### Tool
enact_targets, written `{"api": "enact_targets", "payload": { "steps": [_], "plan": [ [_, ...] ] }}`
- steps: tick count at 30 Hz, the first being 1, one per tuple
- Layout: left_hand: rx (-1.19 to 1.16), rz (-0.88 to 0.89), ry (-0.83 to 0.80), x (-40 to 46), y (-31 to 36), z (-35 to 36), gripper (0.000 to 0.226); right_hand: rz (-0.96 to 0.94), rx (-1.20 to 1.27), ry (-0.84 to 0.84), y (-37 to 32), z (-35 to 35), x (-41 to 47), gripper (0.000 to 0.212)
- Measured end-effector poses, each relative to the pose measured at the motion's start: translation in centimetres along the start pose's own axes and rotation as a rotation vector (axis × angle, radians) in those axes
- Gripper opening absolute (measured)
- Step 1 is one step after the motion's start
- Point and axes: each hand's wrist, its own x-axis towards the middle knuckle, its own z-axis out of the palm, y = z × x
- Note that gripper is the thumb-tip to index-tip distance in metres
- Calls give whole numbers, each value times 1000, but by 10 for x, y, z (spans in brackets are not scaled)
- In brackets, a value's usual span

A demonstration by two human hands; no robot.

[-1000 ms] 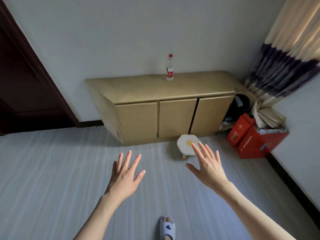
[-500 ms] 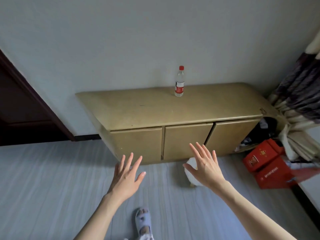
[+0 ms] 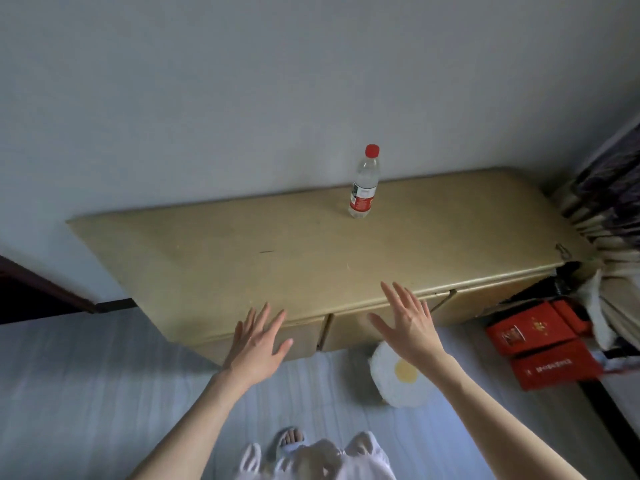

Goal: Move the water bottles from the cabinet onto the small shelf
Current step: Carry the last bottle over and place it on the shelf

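Reaching fingers [image 3: 394, 296] spread, empty-handed.

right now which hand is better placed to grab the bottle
Right. The right hand is open and already over the cabinet's front edge, nearer the bottle. The left hand is lower and farther left.

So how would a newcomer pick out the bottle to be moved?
Find the long tan wooden cabinet against the grey wall. The clear plastic bottle with a red cap and red label stands upright near its back edge, the only thing on top.
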Motion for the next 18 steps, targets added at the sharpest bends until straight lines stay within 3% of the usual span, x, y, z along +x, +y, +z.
{"api": "enact_targets", "payload": {
  "steps": [7,11,18],
  "plan": [
    [46,-43,-109,104,1,5,61,182,353,21,23,-8,122,65],
    [40,-105,-117,167,10,6,63,188,479,7,36,-8,200,60],
    [-23,-202,-89,244,28,9,64,222,721,139,33,-7,308,79]
  ]
}}
